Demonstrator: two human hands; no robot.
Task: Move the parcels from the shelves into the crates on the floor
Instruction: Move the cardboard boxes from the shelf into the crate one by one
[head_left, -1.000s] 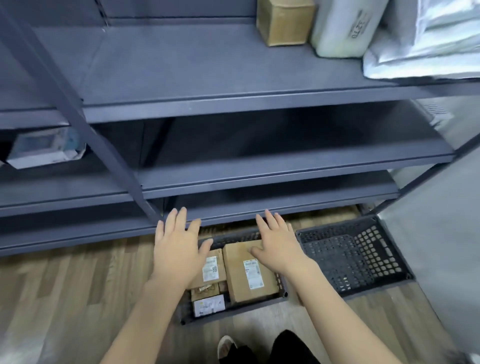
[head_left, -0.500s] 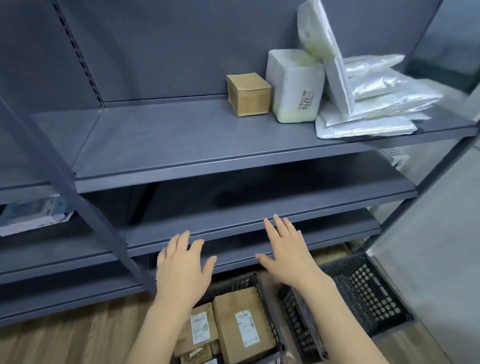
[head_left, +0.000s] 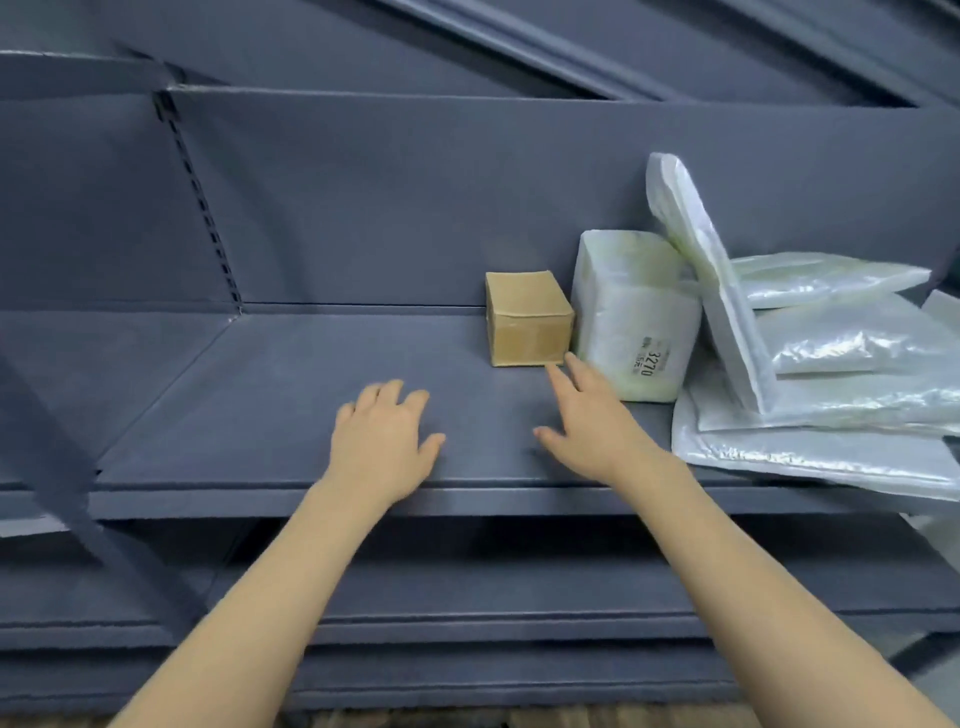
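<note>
A small brown cardboard box (head_left: 527, 319) stands at the back of the grey upper shelf (head_left: 291, 395). Right of it is a white wrapped block parcel (head_left: 636, 322) marked 3270, then a white mailer (head_left: 711, 280) leaning upright on a stack of flat silvery mailers (head_left: 841, 384). My right hand (head_left: 592, 421) stretches over the shelf with straight fingers, its fingertips just short of the box's lower right corner. My left hand (head_left: 382, 441) hovers over the bare shelf, fingers relaxed, holding nothing. The crates are out of view.
Lower grey shelves (head_left: 467, 597) run below my forearms. A slanted grey upright post (head_left: 57, 467) crosses the left side. A strip of wooden floor (head_left: 467, 719) shows at the bottom edge.
My view has tilted up from the floor crates to the upper shelf. Both hands rose from above the crates and now reach over that shelf, the right one nearing the brown box.
</note>
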